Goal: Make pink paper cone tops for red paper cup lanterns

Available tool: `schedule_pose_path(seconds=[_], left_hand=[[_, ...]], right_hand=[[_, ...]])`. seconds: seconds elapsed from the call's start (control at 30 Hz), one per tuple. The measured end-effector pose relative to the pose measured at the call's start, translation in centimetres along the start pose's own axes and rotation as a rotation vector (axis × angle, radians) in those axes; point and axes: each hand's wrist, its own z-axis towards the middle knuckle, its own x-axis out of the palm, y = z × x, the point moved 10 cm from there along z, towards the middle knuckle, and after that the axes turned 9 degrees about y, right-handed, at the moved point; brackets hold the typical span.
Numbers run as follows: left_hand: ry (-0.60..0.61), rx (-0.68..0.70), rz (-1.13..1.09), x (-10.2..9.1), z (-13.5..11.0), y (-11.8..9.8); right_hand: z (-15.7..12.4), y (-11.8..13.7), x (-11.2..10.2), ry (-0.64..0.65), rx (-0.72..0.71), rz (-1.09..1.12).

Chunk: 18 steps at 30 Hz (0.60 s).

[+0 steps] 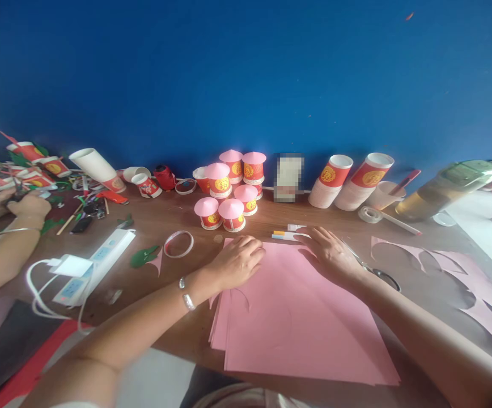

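A stack of pink paper sheets (305, 328) lies in front of me, with a faint curved line on its left part. My left hand (240, 262) rests on the upper left of the top sheet, fingers slightly bent and holding nothing I can see. At the far right edge of the paper, my right hand (331, 250) lies flat with its fingers stretched out. Its fingertips are beside a pen-like stick (286, 236) with a yellow and blue end and a small white tube (296, 227). Scissors (382, 276) lie partly hidden behind my right wrist.
Red paper cups (231, 215) with pink cone tops stand behind the paper. Two cup stacks (363, 180), a tape roll (370, 214) and a bottle (441, 190) are right, near pink offcuts (478, 286). Left are a ring (178, 233), a power strip (101, 263) and another person's hands (27, 205).
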Motion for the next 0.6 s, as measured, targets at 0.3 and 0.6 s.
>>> schedule_pose_path(seconds=[0.3, 0.6], left_hand=[[-0.136, -0.071, 0.081, -2.0, -5.1, 0.1], [-0.206, -0.417, 0.252, -3.7, -13.8, 3.7]], right_hand=[[-0.2, -5.8, -6.1, -0.207, 0.238, -0.125], [0.7, -8.0, -8.6, -0.196, 0.379, -0.170]])
